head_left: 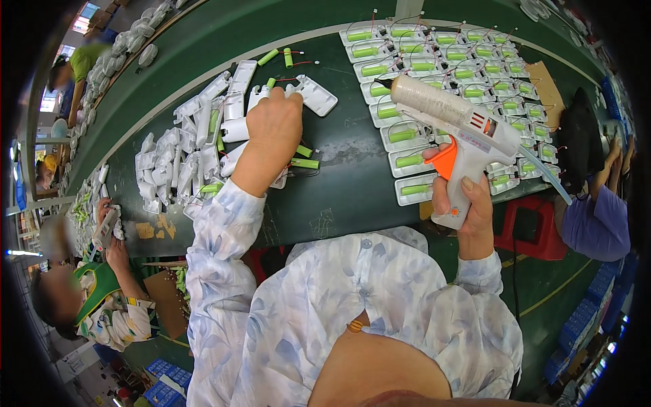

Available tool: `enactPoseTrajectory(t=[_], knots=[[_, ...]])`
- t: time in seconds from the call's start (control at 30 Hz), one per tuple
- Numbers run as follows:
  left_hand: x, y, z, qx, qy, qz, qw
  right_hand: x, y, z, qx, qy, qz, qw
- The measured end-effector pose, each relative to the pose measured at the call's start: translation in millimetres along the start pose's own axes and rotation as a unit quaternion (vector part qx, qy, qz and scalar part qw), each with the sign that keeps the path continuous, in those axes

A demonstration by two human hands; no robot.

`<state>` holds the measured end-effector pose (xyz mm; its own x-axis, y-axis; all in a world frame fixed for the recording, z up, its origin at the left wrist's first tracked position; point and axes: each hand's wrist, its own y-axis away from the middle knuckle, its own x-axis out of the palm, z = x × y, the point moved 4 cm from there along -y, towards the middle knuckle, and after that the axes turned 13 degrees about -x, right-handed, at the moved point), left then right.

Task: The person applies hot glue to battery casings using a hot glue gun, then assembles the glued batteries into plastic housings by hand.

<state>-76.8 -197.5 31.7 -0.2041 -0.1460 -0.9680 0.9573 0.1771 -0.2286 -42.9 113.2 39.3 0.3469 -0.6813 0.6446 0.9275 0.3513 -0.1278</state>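
Note:
My right hand [475, 207] grips the handle of a white hot glue gun [468, 146] with an orange trigger. A clear glue stick [546, 175] sticks out of its back, and its nozzle points to the upper left. My left hand [274, 123] reaches into a loose pile of white plastic housings [178, 159]. Its fingers are bent and drawn together; what they hold is hidden under the hand. Just right of the fingertips lies one white housing [316, 95]. Green battery cells [305, 163] with thin wires lie around the pile.
Rows of white housings with green cells inside [409, 135] fill the dark green table [339, 197] on the right. A co-worker [102, 292] handles a part at the left; another person [597, 224] is at the far right. A red stool [536, 227] stands beside the table.

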Motion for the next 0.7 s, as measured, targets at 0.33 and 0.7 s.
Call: enactPoseTrajectory(t=[0.33, 0.7], knots=[[20.1, -3.9, -20.9, -0.037, 0.056, -0.022, 0.997, -10.5, 24.7, -0.2, 0.020, -0.011, 0.031, 0.999], [-17.3, 19.9, -44.2, 0.167, 0.194, -0.017, 0.967, -15.6, 36.3, 11.8, -0.026, 0.026, -0.026, 0.999]])
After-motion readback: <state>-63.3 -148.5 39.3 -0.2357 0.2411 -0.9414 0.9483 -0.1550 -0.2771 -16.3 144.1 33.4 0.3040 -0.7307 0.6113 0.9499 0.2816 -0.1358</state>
